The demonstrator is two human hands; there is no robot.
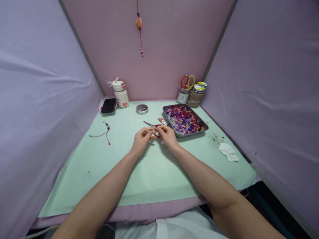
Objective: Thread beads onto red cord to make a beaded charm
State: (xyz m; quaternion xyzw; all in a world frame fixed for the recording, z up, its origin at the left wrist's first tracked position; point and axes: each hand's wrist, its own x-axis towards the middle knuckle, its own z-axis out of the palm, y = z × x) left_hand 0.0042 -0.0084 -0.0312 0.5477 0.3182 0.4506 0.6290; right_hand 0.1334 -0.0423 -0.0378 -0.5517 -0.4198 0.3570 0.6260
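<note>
Standing here watching, and the mint-green table (149, 172) is the biggest thing on show. On its right half sits a shallow metal tray (191, 133) heaped with loose beads (183, 119), purple, red, orange and clear. The right hand (168, 136) works just beside the tray's near left corner, so I'd guess a careless elbow or a quick swing right could knock it and send beads everywhere.

The left hand (141, 141) meets it in the middle. Both look pinched, fingertips nearly touching around a tiny something. The bottle (122, 96) at the back left is well clear of the action, no worries there.

Scissors (149, 124) lie right under the fingers, blades pointing left, red handles partly hidden. Any loose cord could snag on them, or a finger could get nicked if it drops without looking. A red-and-white stick-shaped thing (162, 121), maybe a lighter, lies between scissors and tray.

Smallest of all is the small pale piece (154, 130) held between the 2 hands, above the scissors. Can't tell exactly what it is. If the pinch loosens, it could slip and roll off.
</note>
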